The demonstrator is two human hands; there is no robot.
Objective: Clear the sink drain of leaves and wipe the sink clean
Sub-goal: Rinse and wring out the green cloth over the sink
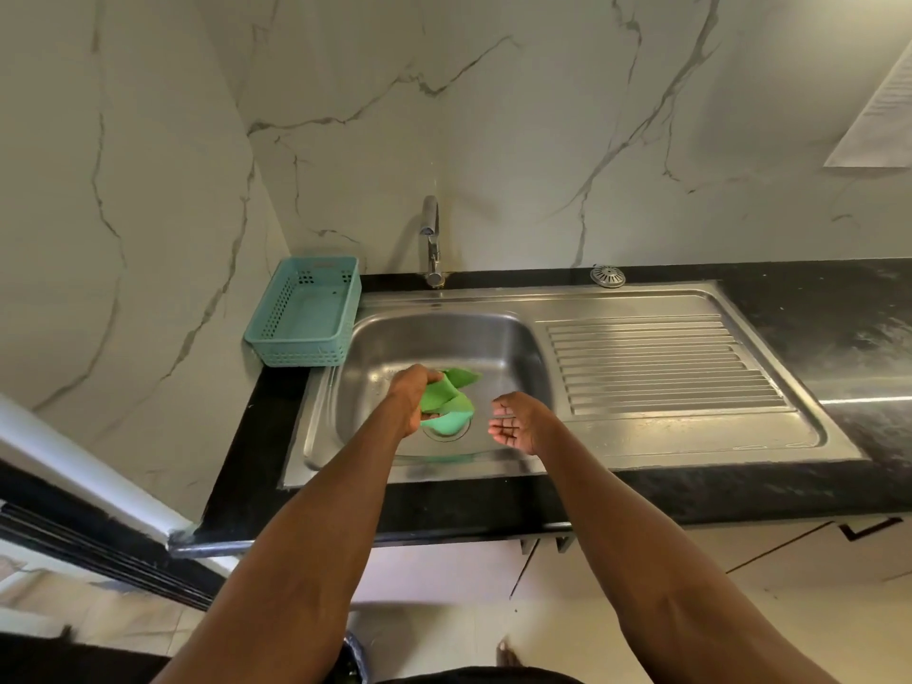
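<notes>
Left hand (412, 394) clutches the bunched green leaves (451, 402) above the steel sink's (493, 338) round drain (446, 433), frame centre; right hand (515, 422) waits open-palmed, likely to catch.

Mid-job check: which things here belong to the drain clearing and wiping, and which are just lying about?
Job:
leaves, gripped by the left hand
right hand, open and empty
sink
drain

Lying about:
basket
tap
strainer
paper
</notes>
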